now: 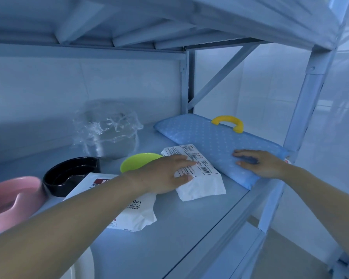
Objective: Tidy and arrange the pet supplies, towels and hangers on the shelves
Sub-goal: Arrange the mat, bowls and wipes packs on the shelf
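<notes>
Head view: your left hand [167,174] rests flat, fingers straight, on the wipes pack [201,187] touching the blue pad's [210,135] left edge, probably to square it; your right hand [260,163], spread, steadies the pad.

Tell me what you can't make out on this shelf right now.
Head view only:
- Green bowl: near side hidden by the left hand.
- Nearer white pack: label mostly covered by the left forearm.
- Pink bowl: cut off by the left edge.
- Clear plastic bag: contents blurred.
- Farther white pack: label print too small to read.
</notes>
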`<state>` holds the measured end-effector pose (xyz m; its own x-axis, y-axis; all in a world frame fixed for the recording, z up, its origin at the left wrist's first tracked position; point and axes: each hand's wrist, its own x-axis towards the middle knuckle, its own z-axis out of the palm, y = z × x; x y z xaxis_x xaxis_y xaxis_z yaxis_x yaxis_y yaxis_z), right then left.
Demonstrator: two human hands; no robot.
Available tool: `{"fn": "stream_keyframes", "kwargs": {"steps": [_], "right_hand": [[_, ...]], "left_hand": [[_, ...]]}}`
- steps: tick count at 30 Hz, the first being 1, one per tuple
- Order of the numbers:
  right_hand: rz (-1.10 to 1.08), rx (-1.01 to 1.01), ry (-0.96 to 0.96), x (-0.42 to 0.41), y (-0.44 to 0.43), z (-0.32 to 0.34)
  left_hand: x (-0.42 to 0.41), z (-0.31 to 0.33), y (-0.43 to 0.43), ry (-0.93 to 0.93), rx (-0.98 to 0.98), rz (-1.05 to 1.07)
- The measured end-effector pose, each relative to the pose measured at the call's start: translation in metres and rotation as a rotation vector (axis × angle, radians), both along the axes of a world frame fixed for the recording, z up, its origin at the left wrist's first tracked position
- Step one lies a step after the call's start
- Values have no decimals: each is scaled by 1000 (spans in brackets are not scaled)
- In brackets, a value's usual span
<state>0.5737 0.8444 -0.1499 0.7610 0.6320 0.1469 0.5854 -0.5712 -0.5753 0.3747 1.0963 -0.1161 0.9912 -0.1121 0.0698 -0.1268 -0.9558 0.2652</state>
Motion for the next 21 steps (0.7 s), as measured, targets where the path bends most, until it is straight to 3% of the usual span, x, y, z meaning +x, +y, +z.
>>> {"fn": "stream_keyframes", "kwargs": {"steps": [11, 16, 21], "right_hand": [[82, -181, -51, -21, -50, 14], [76, 152, -272, -60, -9, 39], [261, 71, -158, -97, 50, 38]], "left_hand": [[-1, -4, -2, -25, 3, 2], [2, 2, 4, 1, 9, -21], [0, 6, 19, 34, 70, 5]]}}
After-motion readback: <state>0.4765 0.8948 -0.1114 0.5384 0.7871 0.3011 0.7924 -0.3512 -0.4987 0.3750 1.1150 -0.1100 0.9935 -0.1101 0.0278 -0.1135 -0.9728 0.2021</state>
